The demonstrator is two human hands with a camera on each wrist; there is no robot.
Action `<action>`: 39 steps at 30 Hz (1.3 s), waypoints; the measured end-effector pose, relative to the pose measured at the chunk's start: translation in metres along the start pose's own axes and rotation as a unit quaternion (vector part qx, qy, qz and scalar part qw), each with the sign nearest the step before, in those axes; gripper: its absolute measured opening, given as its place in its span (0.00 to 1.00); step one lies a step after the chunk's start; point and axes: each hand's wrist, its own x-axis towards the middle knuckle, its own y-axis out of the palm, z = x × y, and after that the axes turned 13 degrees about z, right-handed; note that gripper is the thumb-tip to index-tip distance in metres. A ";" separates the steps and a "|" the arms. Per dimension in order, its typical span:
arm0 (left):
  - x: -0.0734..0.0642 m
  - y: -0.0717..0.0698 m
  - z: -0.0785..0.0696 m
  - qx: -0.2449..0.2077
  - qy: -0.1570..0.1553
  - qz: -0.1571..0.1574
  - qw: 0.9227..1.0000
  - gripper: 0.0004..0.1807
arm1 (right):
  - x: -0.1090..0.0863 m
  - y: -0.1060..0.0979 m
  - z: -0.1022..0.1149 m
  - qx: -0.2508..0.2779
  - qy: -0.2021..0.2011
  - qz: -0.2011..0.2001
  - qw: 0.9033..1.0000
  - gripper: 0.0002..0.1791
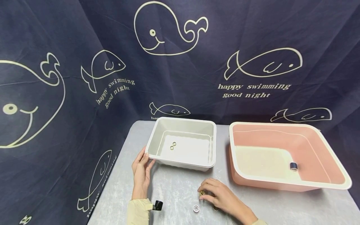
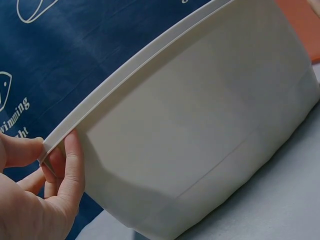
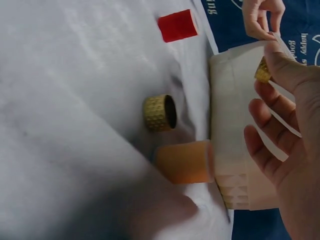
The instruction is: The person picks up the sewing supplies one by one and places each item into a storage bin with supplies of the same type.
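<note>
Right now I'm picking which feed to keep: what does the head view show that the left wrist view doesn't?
Only the head view: the pink tub, two rings inside the white tub, and the right hand on the table. Only the left wrist view: the fingers pinching the rim from close up. Both show the left hand on the white tub.

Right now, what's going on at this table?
A person sits at a grey table with two bins. The left hand grips the near-left corner rim of the white bin, which holds two small gold rings. The right hand pinches a small gold thimble-like ring just above the table. Another gold ring and a white ring lie nearby. The pink bin holds one dark ring.
</note>
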 end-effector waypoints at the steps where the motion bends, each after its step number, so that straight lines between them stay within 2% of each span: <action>1: 0.000 0.000 0.000 0.000 -0.001 0.000 1.000 0.27 | 0.001 -0.001 0.000 0.011 -0.006 -0.004 1.000 0.17; 4: 0.000 0.000 0.000 -0.003 -0.002 -0.001 1.000 0.26 | 0.004 -0.004 0.000 0.029 -0.021 -0.013 0.999 0.17; 13: 0.001 0.000 0.000 -0.002 -0.009 -0.005 1.000 0.26 | 0.011 -0.013 0.002 0.033 0.002 0.001 0.999 0.12; 19: 0.002 -0.001 0.001 -0.013 -0.010 -0.007 1.000 0.26 | 0.020 -0.023 0.005 0.060 -0.006 -0.009 0.998 0.15; 28: 0.001 0.000 0.001 -0.014 0.000 -0.004 1.000 0.27 | 0.028 -0.033 0.010 0.053 -0.012 -0.010 0.998 0.18; 35: 0.001 0.000 0.001 -0.012 -0.001 -0.006 1.000 0.27 | 0.040 -0.044 0.013 0.074 0.001 -0.012 0.997 0.22; 39: 0.002 -0.001 0.001 -0.015 -0.002 -0.003 1.000 0.28 | 0.047 -0.048 0.013 0.080 -0.004 -0.021 0.997 0.21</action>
